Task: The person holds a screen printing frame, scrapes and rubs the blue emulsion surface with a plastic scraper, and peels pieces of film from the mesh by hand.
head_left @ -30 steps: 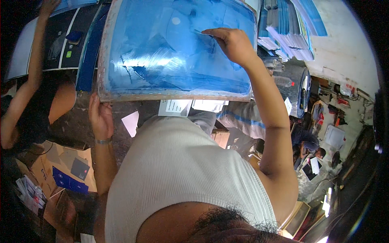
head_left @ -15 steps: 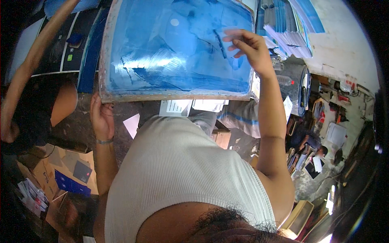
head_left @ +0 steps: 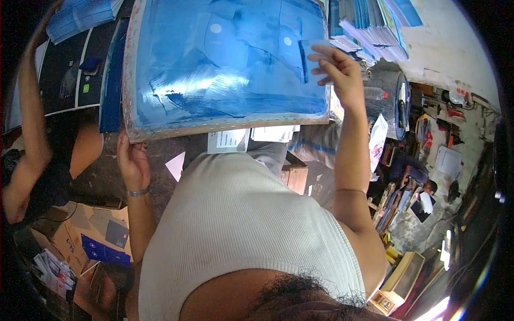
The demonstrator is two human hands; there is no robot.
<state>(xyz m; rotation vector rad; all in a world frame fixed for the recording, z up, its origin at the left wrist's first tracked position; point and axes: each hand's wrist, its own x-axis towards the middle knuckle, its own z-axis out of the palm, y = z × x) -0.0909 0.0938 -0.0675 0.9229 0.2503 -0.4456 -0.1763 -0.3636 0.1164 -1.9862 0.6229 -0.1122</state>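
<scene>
A screen-printing frame [head_left: 214, 130] spans the top middle, its mesh [head_left: 235, 101] coated with glossy, streaked blue. Two pale round spots show on the mesh. My left hand [head_left: 135, 165], with a band at its wrist, grips the frame's near left corner; part of the fingers is hidden beneath it. Over the mesh's right side, my right hand [head_left: 342, 75] pinches a thin translucent scraper card [head_left: 305, 61] with a dark blue inked edge. Whether the card touches the mesh I cannot tell.
Another person's arm [head_left: 35, 117] is at the far left, by a dark table [head_left: 59, 72] with blue sheets [head_left: 80, 18]. Stacked sheets [head_left: 369, 27] stand right of the frame, near a plastic bottle [head_left: 376, 94]. An open cardboard box [head_left: 69, 241] lies lower left.
My right hand and the card have moved right across the mesh, uncovering the second pale spot. The frame sits slightly further left in view. The other person's arm has shifted.
</scene>
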